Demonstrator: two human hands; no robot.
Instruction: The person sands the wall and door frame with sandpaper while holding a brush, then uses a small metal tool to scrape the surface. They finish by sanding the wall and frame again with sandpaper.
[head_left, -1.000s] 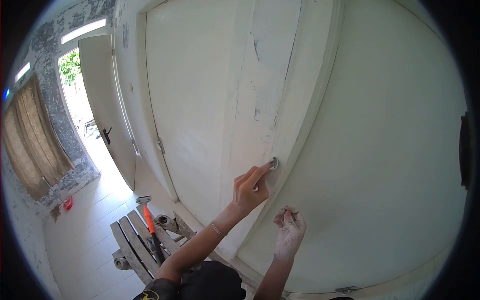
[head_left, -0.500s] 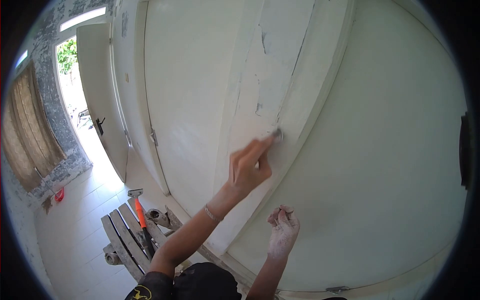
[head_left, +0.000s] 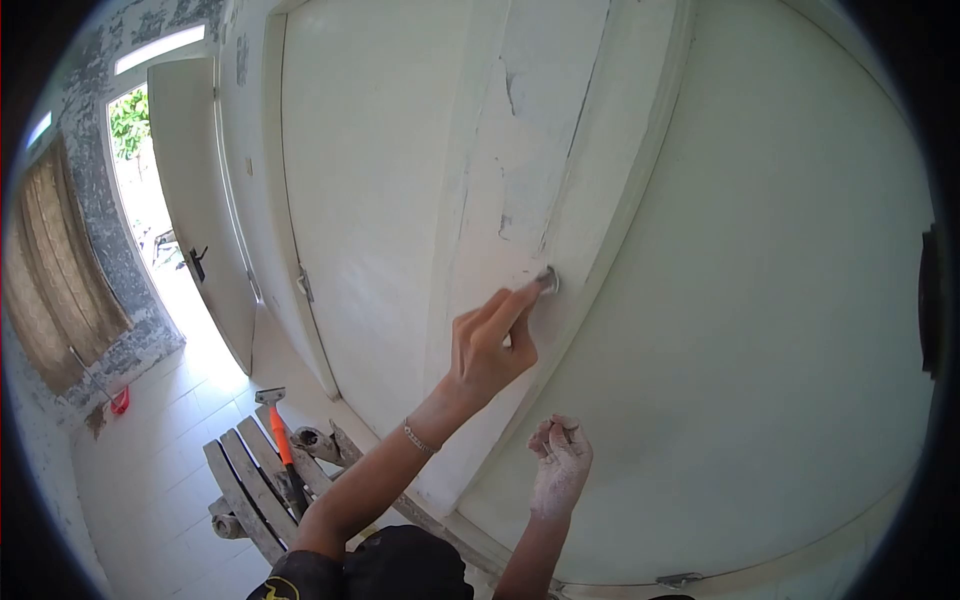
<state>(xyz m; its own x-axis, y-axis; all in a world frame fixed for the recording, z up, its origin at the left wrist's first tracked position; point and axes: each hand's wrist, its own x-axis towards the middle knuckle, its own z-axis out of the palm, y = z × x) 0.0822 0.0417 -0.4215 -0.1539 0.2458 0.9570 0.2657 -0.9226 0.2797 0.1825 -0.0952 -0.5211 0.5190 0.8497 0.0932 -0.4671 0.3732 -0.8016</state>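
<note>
My left hand [head_left: 490, 340], with a bracelet at the wrist, reaches up to the cracked wall strip [head_left: 530, 150] between two pale flat panels. Its fingers pinch a small flat grey piece [head_left: 548, 278] that looks like a scraper blade, held against the strip below the cracks; motion blurs it a little. Lower and to the right, my right hand [head_left: 560, 465] is coated in white paste or dust. Its fingers are curled closed in front of the right panel [head_left: 740, 330], and whatever they hold is hidden.
A slatted wooden bench [head_left: 240, 480] stands at lower left, with an orange-and-black long-handled scraper [head_left: 280, 430] leaning on it. Beyond are an open door [head_left: 200, 200], a brown curtain [head_left: 65, 270] and a red dustpan-like object [head_left: 120, 400] on the tiled floor [head_left: 150, 500].
My left hand has moved slightly down the strip with the grey piece, which now shows more of its flat face. The right hand stays curled. The whole view has shifted slightly.
</note>
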